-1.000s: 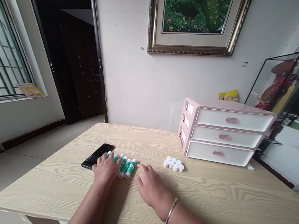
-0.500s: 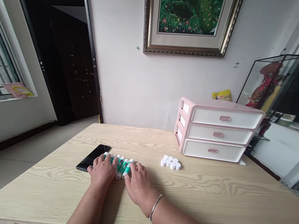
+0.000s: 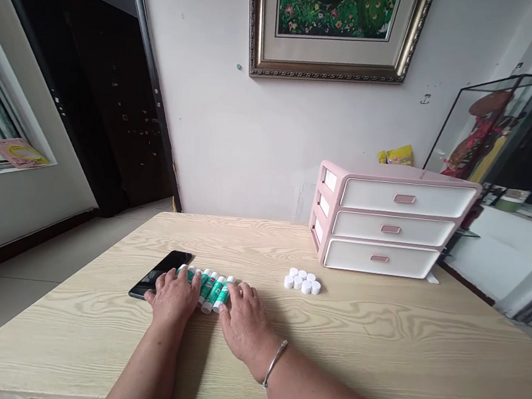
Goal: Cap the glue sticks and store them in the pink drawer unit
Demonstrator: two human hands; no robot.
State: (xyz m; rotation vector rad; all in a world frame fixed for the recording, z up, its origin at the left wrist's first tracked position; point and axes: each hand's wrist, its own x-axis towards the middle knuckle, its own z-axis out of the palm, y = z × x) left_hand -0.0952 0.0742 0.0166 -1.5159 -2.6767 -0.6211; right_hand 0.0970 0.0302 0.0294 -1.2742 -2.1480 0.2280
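Several green-and-white glue sticks (image 3: 213,293) lie side by side in a row on the wooden table (image 3: 354,357). My left hand (image 3: 172,299) rests over the left part of the row, its fingers spread and hiding some of the sticks. At the right end, my right hand (image 3: 247,327) touches the outermost stick with thumb and fingertips apart. A bracelet (image 3: 275,363) circles the right wrist. Just left of the row lies a black phone (image 3: 150,281), close to my left fingers. Several white round caps (image 3: 301,284) stand grouped to the right of my hands.
A pink and white three-drawer box (image 3: 390,229) stands at the table's back right, with a yellow packet (image 3: 396,155) on or behind its top. Behind the table is a wall with a framed picture (image 3: 328,72). A glass case (image 3: 482,131) stands at the far right.
The view has tilted down a little and shifted slightly. Both hands stay on the row of glue sticks, with little visible movement against the table.
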